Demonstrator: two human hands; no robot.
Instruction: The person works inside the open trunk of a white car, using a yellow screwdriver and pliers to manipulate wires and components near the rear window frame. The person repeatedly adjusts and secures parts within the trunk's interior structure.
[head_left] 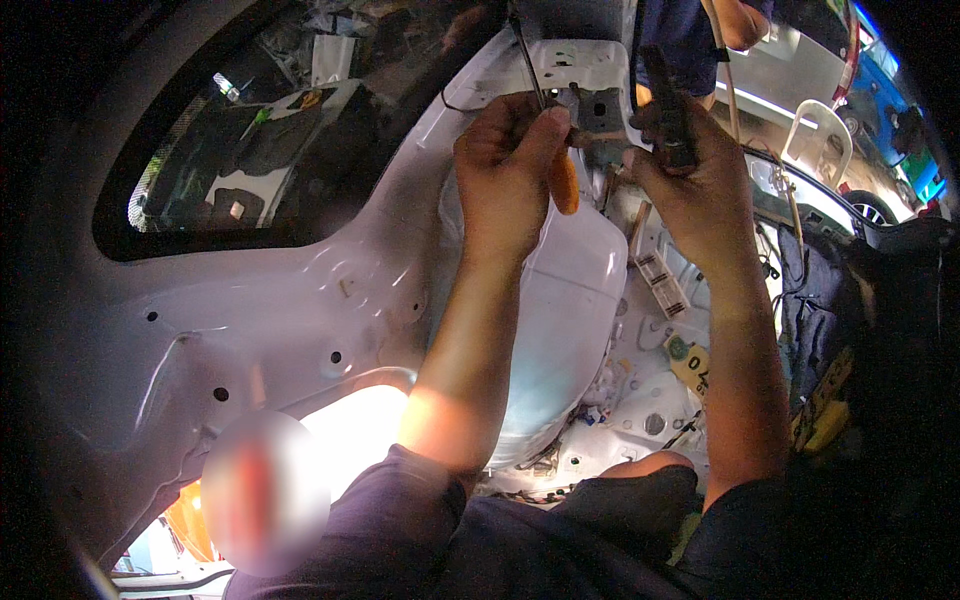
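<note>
- Tool (566, 186) with a smooth orange, rounded handle; a thin dark shaft (527, 55) rises in line with it above the fingers; its tip is too dark to tell.
- Left grip (508, 160) is closed around the upper part of the tool, thumb laid along it; the handle's butt sticks out below.
- Long axis is steep, leaning slightly; the shaft points to the picture's top and a little left, the butt down and a little right.
- Right grip (705, 170) is wrapped around a dark, elongated object (672, 125); this too stands nearly upright, its kind unclear.
- Both things are held up before the white body panel (340, 255), near the pillar (578, 62); a gap lies between the two hands.
- Window (280, 150) edge curves to the left, apart from the left hand; the bulging wheel arch (565, 300) lies below, with room between the forearms; a white slotted piece (662, 284) sits under the right hand.
</note>
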